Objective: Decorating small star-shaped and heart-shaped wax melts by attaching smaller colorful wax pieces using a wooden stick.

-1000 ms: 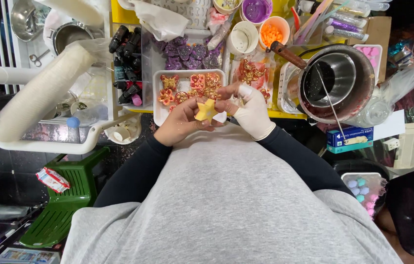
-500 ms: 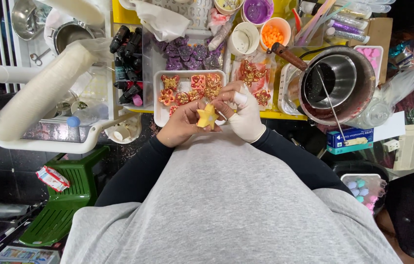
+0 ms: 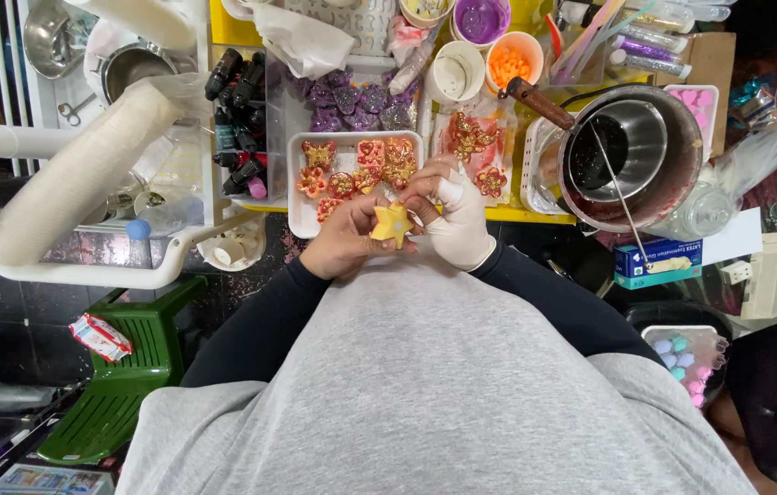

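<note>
Left hand (image 3: 344, 240) fingers clamped on yellow star-shaped wax piece (image 3: 393, 223), just below white rectangular tray (image 3: 300, 215). Right hand (image 3: 451, 213), white glove, fingers pinched together on star's upper edge.

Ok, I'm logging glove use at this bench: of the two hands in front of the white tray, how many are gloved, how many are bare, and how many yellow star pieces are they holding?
Gloved right hand: 1
Bare left hand: 1
Yellow star piece, held in the left hand's fingers: 1
Total: 3
</note>
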